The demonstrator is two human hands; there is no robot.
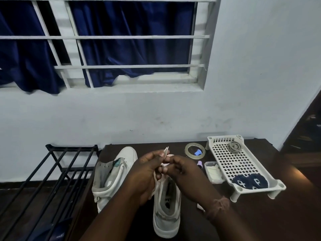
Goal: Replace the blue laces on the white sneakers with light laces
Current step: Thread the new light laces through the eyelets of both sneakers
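Observation:
Two white sneakers stand on the dark table. The left sneaker has no lace in its eyelets. The right sneaker sits under my hands, heel toward me. A light lace rises from it; its ends stick up between my fingers. My left hand grips the lace strands above the shoe's front. My right hand pinches the lace beside it, fingertips almost touching the left hand's. The rolled blue laces lie at the near end of the white perforated tray.
On the table to the right lie a tape roll around a small blue cap, a small purple spool, a clear box and a grey coil in the tray. A black metal rack stands left of the table.

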